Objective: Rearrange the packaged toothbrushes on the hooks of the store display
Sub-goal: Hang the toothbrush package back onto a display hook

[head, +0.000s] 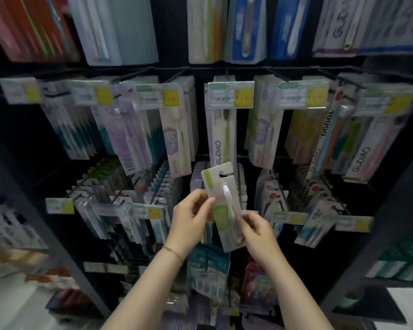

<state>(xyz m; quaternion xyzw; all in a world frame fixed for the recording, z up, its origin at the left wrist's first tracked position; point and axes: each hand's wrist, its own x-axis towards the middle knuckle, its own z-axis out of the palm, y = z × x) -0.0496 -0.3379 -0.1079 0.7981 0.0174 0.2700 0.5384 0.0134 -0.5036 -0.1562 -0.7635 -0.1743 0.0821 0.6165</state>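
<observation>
A packaged toothbrush (pixel 221 186), on a white and green card with a hang slot at its top, is held upright in front of the middle of the display. My left hand (pixel 188 220) pinches its left edge about halfway up. My right hand (pixel 255 228) grips its lower right part. The pack is off the hooks, just below the row of hanging GUDIAO packs (pixel 221 129) and in front of the purple-backed packs (pixel 198 179) of the lower row.
Black wire hooks (pixel 332 191) stick out toward me in several rows, each with a yellow price tag (pixel 229 95) at its tip. Packs crowd every hook left and right. More packs hang above (pixel 247 29) and below (pixel 208 265). A dark shelf frame (pixel 377 234) stands at the right.
</observation>
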